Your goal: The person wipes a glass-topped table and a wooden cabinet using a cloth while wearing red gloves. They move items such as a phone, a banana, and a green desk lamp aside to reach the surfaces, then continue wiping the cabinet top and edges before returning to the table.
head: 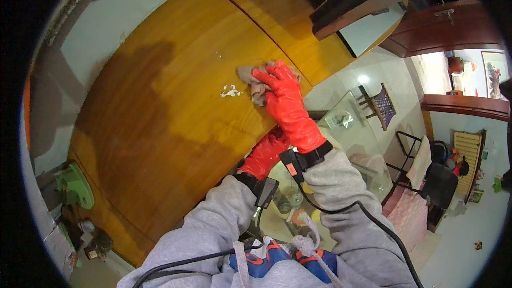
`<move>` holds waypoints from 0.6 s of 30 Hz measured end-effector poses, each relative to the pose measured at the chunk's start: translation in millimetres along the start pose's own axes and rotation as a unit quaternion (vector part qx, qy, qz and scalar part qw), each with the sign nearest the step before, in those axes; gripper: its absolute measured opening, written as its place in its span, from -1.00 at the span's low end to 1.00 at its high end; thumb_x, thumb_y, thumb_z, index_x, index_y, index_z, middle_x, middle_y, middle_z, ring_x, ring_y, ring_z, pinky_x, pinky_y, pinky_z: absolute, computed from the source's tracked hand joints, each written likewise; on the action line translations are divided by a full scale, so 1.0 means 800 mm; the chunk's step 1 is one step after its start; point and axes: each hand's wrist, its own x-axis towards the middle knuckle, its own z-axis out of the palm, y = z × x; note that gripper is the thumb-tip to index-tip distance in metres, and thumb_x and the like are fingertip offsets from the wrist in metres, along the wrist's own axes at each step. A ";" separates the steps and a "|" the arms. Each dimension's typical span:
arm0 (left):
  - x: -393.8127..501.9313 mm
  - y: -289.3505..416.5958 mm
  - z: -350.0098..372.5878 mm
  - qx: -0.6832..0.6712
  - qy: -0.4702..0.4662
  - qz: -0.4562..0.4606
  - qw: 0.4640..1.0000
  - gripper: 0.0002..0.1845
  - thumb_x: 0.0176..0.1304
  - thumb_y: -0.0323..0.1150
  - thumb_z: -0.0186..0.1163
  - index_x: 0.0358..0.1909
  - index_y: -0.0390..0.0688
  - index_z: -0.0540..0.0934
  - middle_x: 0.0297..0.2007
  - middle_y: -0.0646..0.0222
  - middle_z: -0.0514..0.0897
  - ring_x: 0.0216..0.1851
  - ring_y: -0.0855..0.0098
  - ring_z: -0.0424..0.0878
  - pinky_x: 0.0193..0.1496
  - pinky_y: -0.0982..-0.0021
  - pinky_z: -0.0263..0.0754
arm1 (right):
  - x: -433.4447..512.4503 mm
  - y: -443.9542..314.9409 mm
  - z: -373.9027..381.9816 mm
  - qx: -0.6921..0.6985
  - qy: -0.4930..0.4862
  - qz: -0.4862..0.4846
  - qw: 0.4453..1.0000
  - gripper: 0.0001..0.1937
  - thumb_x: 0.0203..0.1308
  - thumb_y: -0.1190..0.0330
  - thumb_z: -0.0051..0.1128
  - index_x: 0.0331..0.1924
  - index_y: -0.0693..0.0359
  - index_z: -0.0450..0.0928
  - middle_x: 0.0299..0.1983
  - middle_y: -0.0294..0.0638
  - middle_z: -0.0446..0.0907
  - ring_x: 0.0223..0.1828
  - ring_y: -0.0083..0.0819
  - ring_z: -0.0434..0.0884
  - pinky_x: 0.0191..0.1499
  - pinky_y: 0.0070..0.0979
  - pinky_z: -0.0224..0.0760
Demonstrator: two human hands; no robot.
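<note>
My right hand [284, 104], in a red rubber glove, presses a crumpled greyish-brown cloth [245, 74] against a varnished yellow-brown wooden surface [168, 100]. The fingers curl over the cloth close to a dark seam in the wood. Left of the cloth lie white flakes [230, 91], with a few smaller specks farther up. Also gloved in red, my left hand [266, 154] is at the near edge of the wood. Its fingers are mostly hidden behind my right hand and wrist, so what it holds cannot be seen.
Below the wood's edge stands a glass-topped table [360, 140] with several containers beneath the glass. A small stool with a woven seat [382, 106] is on the tiled floor. A green plastic object [76, 186] sits at left. Black cables [360, 206] run from both wrists.
</note>
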 end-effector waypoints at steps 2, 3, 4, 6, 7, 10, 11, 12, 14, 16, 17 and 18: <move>-0.005 0.010 0.011 0.003 -0.046 0.020 0.999 -0.42 0.61 -0.08 -0.08 0.51 -0.18 0.29 0.46 0.17 0.38 0.49 0.17 0.32 0.54 0.11 0.21 | 0.002 0.002 -0.018 0.161 -0.013 0.050 0.986 -0.51 -0.02 0.62 0.11 0.06 0.10 0.71 -0.10 -0.01 0.67 0.01 0.03 0.64 0.07 -0.12 0.53; -0.008 0.016 0.016 -0.031 -0.079 0.015 0.996 -0.42 0.61 -0.08 -0.09 0.51 -0.18 0.28 0.49 0.17 0.35 0.52 0.17 0.28 0.55 0.11 0.20 | 0.008 0.007 -0.028 0.140 0.031 0.103 0.984 -0.52 0.00 0.61 0.11 0.07 0.11 0.70 -0.11 -0.01 0.67 -0.02 0.03 0.64 0.04 -0.13 0.54; -0.015 0.025 0.019 -0.136 -0.127 -0.012 0.982 -0.41 0.61 -0.08 -0.10 0.52 -0.19 0.27 0.52 0.17 0.30 0.55 0.18 0.22 0.56 0.11 0.18 | 0.016 0.012 -0.035 0.112 0.045 0.134 0.984 -0.53 0.01 0.60 0.12 0.07 0.13 0.70 -0.12 0.00 0.66 -0.06 0.04 0.65 0.00 -0.14 0.55; -0.027 0.039 0.021 -0.285 -0.178 -0.049 0.941 -0.41 0.60 -0.08 -0.10 0.52 -0.19 0.26 0.54 0.18 0.26 0.57 0.18 0.17 0.56 0.11 0.17 | 0.029 0.018 -0.036 0.043 0.054 0.146 0.987 -0.54 0.02 0.57 0.14 0.08 0.13 0.69 -0.13 0.01 0.66 -0.09 0.05 0.64 -0.02 -0.14 0.55; -0.033 0.043 0.021 -0.239 -0.145 -0.055 0.959 -0.41 0.60 -0.08 -0.09 0.51 -0.19 0.27 0.53 0.18 0.27 0.57 0.18 0.18 0.56 0.11 0.18 | 0.031 0.015 -0.030 0.005 0.053 0.130 0.990 -0.54 0.02 0.55 0.16 0.08 0.12 0.69 -0.13 0.02 0.66 -0.09 0.05 0.64 -0.02 -0.13 0.54; -0.048 0.054 0.017 -0.194 -0.109 -0.048 0.974 -0.43 0.59 -0.09 -0.08 0.49 -0.19 0.30 0.50 0.18 0.30 0.54 0.19 0.21 0.54 0.11 0.19 | 0.015 -0.024 0.009 -0.100 0.004 0.033 0.994 -0.52 -0.01 0.51 0.22 0.10 0.11 0.67 -0.14 0.03 0.65 -0.05 0.07 0.62 0.02 -0.10 0.50; -0.052 0.056 0.016 -0.182 -0.098 -0.046 0.977 -0.43 0.59 -0.10 -0.07 0.48 -0.19 0.30 0.49 0.19 0.31 0.54 0.20 0.22 0.54 0.11 0.20 | 0.004 -0.044 0.022 -0.090 -0.032 0.003 0.995 -0.51 -0.02 0.52 0.22 0.11 0.10 0.67 -0.13 0.03 0.64 -0.03 0.07 0.61 0.04 -0.11 0.49; -0.055 0.059 0.016 -0.165 -0.089 -0.043 0.981 -0.44 0.59 -0.10 -0.06 0.47 -0.19 0.31 0.48 0.19 0.32 0.53 0.20 0.23 0.54 0.11 0.20 | -0.004 -0.062 0.032 -0.044 -0.037 0.022 0.998 -0.52 -0.01 0.52 0.22 0.09 0.10 0.67 -0.13 0.05 0.65 -0.03 0.09 0.62 0.03 -0.10 0.50; -0.061 0.063 0.018 -0.139 -0.078 -0.040 0.986 -0.45 0.58 -0.11 -0.05 0.46 -0.18 0.33 0.46 0.19 0.34 0.51 0.21 0.25 0.53 0.11 0.21 | -0.005 -0.085 0.039 0.042 -0.100 0.005 0.994 -0.56 0.00 0.54 0.21 0.06 0.11 0.69 -0.13 0.07 0.66 -0.04 0.11 0.63 0.02 -0.10 0.52; -0.068 0.065 0.022 -0.104 -0.058 -0.030 0.992 -0.46 0.57 -0.11 -0.04 0.44 -0.18 0.34 0.45 0.19 0.36 0.50 0.21 0.27 0.52 0.11 0.22 | 0.024 -0.083 0.036 0.153 -0.066 0.103 0.981 -0.63 0.07 0.49 0.21 0.02 0.11 0.71 -0.13 0.08 0.68 -0.06 0.14 0.64 0.01 -0.10 0.53; -0.071 0.065 0.023 -0.083 -0.046 -0.024 0.995 -0.47 0.57 -0.12 -0.03 0.44 -0.18 0.35 0.44 0.19 0.37 0.49 0.22 0.28 0.52 0.11 0.22 | 0.049 -0.073 0.033 0.199 -0.078 0.166 0.963 -0.66 0.10 0.47 0.20 0.00 0.10 0.71 -0.13 0.09 0.68 -0.07 0.15 0.64 0.01 -0.09 0.54; -0.075 0.063 0.024 -0.069 -0.034 -0.019 0.997 -0.47 0.57 -0.12 -0.03 0.43 -0.18 0.36 0.43 0.19 0.38 0.48 0.22 0.29 0.52 0.11 0.22 | 0.080 -0.059 0.032 0.189 -0.037 0.128 0.973 -0.70 0.16 0.39 0.19 -0.01 0.11 0.72 -0.12 0.09 0.69 -0.07 0.15 0.65 0.00 -0.09 0.54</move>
